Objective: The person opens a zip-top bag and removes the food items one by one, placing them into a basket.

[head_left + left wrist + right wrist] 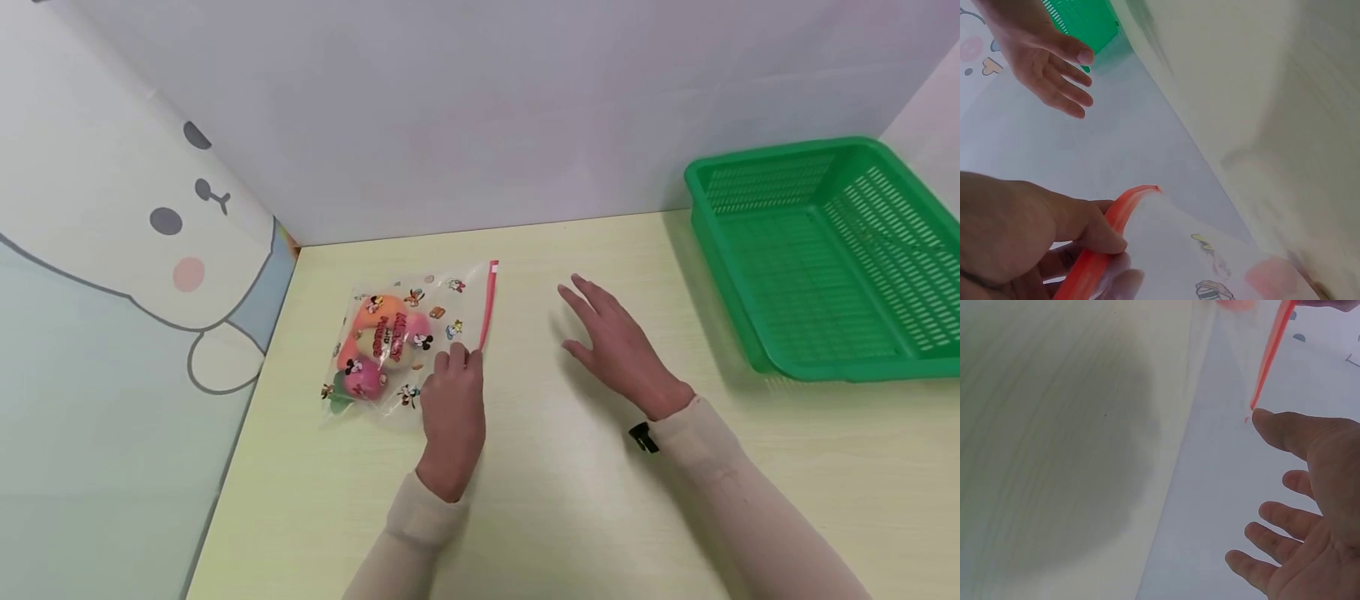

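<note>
- Left hand [453, 404]: thumb and fingers pinch the red strip [489, 304] of the bag [405, 346].
- Right hand [622, 354]: fingers extended, gripping nothing.
- Bag rests on the table [555, 500], near its left edge and the wall [487, 125].
- Advised: firm pinch, strip taut, gentle pull.
- Working room: between bag and basket [795, 258]; basket rim overlooks right forearm's path.

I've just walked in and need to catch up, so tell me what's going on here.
A person is handling a clear, cartoon-printed bag on the table. The left hand grips the red strip along its edge. Rounded, colourful items, among them pink and orange ones, lie inside the bag. The right hand is held with its fingers spread apart, off to the right of the bag, and holds nothing. A green basket stands farther to the right.
</note>
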Motion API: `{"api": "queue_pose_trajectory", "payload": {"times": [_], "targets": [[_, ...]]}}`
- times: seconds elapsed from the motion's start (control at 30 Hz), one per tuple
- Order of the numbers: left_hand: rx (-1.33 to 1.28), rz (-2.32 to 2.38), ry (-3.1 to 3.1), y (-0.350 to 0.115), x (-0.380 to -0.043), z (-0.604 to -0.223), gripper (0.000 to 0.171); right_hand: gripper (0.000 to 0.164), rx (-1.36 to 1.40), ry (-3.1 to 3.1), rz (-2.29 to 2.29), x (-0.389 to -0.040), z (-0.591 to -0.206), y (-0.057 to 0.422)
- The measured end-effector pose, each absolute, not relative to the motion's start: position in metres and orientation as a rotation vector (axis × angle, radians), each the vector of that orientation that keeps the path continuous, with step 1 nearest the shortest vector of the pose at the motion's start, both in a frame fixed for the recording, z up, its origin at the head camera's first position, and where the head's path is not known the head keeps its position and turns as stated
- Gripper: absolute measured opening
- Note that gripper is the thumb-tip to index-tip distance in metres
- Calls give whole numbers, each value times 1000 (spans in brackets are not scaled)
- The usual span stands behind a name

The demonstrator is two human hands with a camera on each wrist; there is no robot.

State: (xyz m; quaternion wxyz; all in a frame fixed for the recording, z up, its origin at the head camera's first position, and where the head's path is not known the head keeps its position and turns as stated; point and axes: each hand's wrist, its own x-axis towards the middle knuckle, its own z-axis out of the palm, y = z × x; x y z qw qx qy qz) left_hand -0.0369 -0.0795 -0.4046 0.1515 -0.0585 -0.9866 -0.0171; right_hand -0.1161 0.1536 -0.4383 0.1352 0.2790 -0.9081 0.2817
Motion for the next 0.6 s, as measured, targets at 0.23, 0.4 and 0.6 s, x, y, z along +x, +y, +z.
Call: {"api": "queue_pose_trajectory", "payload": {"times": [0.23, 0.4, 0.6], "targets": [[-245, -107, -2822, -72, -27, -393, 28, 84, 787, -2653, 838, -125, -435, 147], [-299, -127, -2779, -67, -20, -389, 30, 82, 769, -2640, 863, -128, -432, 144], [-347, -137, -2761, -61, -14, -385, 35, 79, 749, -2614, 878, -130, -430, 143]]}}
